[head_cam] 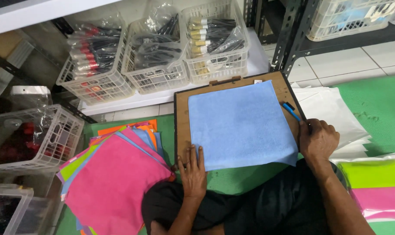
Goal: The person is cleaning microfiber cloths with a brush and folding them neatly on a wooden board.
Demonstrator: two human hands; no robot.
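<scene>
Left hand (pixel 193 172) presses flat on a blue cloth (pixel 241 124) (fuzzy, square) over a brown board (pixel 182 126); right hand (pixel 317 139) grasps a blue pen (pixel 291 111).

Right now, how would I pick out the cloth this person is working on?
Find the brown board lying on the person's lap, in front of the white baskets. The light blue cloth lies spread flat on it, under the left hand. Unlike the pink-topped stack beside it, it lies alone.
</scene>
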